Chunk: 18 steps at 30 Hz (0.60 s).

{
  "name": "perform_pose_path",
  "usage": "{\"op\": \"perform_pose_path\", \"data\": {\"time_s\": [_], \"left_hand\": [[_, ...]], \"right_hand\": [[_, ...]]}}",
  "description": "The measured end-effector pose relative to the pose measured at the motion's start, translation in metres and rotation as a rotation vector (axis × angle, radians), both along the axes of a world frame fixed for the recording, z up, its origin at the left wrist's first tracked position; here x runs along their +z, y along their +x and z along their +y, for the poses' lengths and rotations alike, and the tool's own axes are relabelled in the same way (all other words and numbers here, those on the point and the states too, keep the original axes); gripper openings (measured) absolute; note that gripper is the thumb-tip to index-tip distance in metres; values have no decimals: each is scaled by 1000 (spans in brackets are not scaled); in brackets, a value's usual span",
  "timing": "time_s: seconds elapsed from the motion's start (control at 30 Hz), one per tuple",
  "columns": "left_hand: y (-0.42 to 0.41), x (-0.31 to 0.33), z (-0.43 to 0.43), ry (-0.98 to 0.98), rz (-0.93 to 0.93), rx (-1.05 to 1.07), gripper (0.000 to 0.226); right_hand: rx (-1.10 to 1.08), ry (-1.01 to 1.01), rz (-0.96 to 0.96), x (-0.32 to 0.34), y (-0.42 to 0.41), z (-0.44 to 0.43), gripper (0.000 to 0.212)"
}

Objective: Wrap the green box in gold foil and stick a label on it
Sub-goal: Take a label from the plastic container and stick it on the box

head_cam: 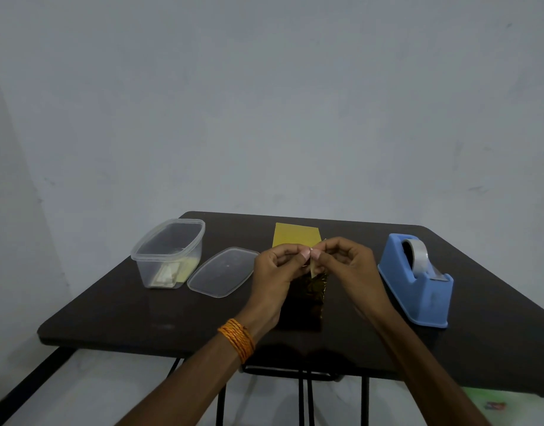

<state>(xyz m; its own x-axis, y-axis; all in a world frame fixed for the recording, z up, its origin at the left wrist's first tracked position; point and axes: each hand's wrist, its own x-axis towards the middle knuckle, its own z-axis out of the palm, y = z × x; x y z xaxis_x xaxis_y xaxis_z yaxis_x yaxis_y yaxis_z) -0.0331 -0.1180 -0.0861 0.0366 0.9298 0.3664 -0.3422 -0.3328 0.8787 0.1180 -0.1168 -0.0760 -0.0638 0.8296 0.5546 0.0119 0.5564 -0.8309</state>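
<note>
Dark table, grey wall; left hand, right hand pinch seemingly a label.

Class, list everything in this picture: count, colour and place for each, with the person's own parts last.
table: 1, dark brown, under everything
tub: 1, clear, table's left, paper pieces inside
lid: 1, clear, right of the tub
sheet: 1, yellow-gold, far middle
wrapped box: 1, dark gold foil, middle, below the hands
label: 1, pale, between both hands
tape dispenser: 1, blue, table's right
wrist threads: several, orange, left wrist
left hand: 1, pinching the label
right hand: 1, pinching the label
</note>
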Motion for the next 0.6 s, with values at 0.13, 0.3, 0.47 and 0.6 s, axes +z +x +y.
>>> {"op": "perform_pose_path", "data": {"time_s": [0.13,0.3,0.47,0.6], "left_hand": [[0,1,-1,3,-7,-32,17],[-2,-2,-1,20,13,-50,18],[-2,-3,-2,14,-1,-61,16],[-1,-4,-2,8,-2,-47,17]], "right_hand": [[-15,9,49,0,0,0,8],[7,-21,78,-3,3,1,11],[31,-27,86,-7,5,0,12],[42,-27,73,-8,6,1,11]]}}
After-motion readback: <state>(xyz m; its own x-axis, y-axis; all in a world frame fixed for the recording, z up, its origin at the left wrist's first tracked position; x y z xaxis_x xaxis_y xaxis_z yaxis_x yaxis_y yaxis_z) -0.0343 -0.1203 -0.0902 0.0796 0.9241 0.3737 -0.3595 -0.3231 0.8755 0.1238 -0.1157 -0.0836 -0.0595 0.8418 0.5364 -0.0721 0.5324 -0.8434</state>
